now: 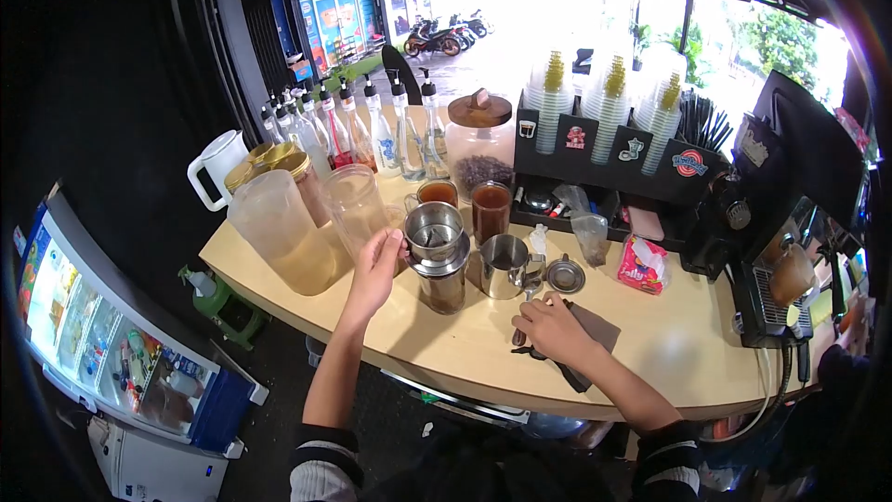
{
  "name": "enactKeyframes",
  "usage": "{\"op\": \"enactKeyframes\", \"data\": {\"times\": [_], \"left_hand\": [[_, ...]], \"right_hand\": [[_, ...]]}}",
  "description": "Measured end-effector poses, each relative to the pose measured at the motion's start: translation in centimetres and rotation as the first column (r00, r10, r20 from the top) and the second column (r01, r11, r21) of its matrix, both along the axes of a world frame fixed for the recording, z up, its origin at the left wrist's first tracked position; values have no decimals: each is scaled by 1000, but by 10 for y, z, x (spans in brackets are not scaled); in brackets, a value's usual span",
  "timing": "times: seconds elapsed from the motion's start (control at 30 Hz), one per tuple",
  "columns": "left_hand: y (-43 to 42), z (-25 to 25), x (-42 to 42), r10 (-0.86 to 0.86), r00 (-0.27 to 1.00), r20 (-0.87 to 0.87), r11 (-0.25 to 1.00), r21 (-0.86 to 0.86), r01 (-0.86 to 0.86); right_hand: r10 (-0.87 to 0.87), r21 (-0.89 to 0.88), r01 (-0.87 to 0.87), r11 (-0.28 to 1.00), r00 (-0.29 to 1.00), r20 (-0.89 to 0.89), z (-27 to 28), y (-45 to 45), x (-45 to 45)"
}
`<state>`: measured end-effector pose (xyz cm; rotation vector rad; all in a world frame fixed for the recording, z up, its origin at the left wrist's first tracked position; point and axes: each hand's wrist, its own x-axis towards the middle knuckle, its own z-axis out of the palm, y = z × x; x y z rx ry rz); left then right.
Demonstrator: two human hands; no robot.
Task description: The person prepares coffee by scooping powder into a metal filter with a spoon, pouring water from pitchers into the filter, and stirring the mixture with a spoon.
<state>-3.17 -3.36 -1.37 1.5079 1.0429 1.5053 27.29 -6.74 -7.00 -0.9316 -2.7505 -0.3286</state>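
My left hand [373, 270] pinches the side of a small metal cup [434, 228], holding it over a metal drip filter [440, 260]. That filter sits on top of a glass [444, 294] with dark contents. My right hand [555, 327] is low over the counter with its fingers bent around the handle of a spoon [531, 288]. Under and beside this hand lies a dark cloth or pouch [595, 325]. Between the hands stands a steel pitcher [504, 268], and a round metal lid [565, 274] lies to its right.
Behind my left hand stand clear plastic jugs [283, 232] and several pump bottles [383, 135]. Glasses of brown drink [491, 209] stand near a wooden-lidded jar [480, 144]. A black cup rack [604, 144], a pink packet [643, 265] and a coffee machine [776, 293] are rightward.
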Motion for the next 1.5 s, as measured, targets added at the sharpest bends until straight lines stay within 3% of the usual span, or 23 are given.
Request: {"op": "enactKeyframes", "data": {"times": [0.2,0.4,0.57,0.63,0.7,0.77,0.8,0.83,0.87,0.93,1.0,1.07,1.2,1.27,1.3,1.33,1.4,1.47,1.5], "left_hand": [[1,-3,-7,-92,995,50,992,-77,96],[2,3,-19,-201,977,-70,979,-49,198],[7,1,-28,-252,967,-38,966,-76,249],[3,12,-32,-223,960,-171,974,-67,215],[2,11,-36,-193,967,-164,980,19,199],[0,1,-43,-156,978,-140,981,95,170],[-3,-7,-48,-65,996,-53,981,179,73],[-5,-13,-53,23,999,37,968,251,-32],[-5,-17,-59,22,999,43,968,250,-32],[7,-25,-76,235,965,120,857,443,-264],[30,-39,-90,263,960,97,831,482,-277],[43,-45,-92,471,878,-85,778,508,-369],[58,-69,-90,352,924,-153,904,311,-293],[58,-70,-94,190,973,-131,982,41,-186],[60,-75,-94,188,973,-132,982,37,-185],[62,-81,-93,127,992,-6,991,35,-126],[63,-83,-95,67,991,118,997,40,-72],[60,-77,-99,95,995,-29,959,269,-83],[56,-80,-100,145,987,-65,955,268,-122]], "right_hand": [[-30,8,30,1000,999,-18,-4,1,-15],[-147,-75,144,987,989,-33,-2,-5,-25],[-225,-111,216,970,972,-73,9,-12,-34],[-233,-156,207,966,958,-169,21,-19,-40],[-211,-172,173,970,947,-241,31,-23,-47],[-201,-246,118,962,916,-347,44,-27,-53],[-203,-249,122,961,920,-334,53,-29,-56],[-306,-340,186,922,887,-345,62,-32,-58],[-406,-423,243,873,844,-351,73,-34,-60],[-384,-342,245,907,815,-433,90,-34,-62],[-361,-339,179,924,703,-612,103,-27,-65],[-345,-316,176,932,695,-631,123,-22,-82],[-193,-226,60,972,748,-634,147,-4,-127],[-140,-215,1,977,762,-632,154,6,-151],[-52,-146,-48,988,789,-613,157,11,-162],[36,-78,-100,992,809,-587,159,16,-173],[40,-78,-102,992,818,-573,166,23,-195],[27,-181,-145,973,845,-533,167,34,-214],[11,-200,-124,972,873,-487,170,38,-226]]}}
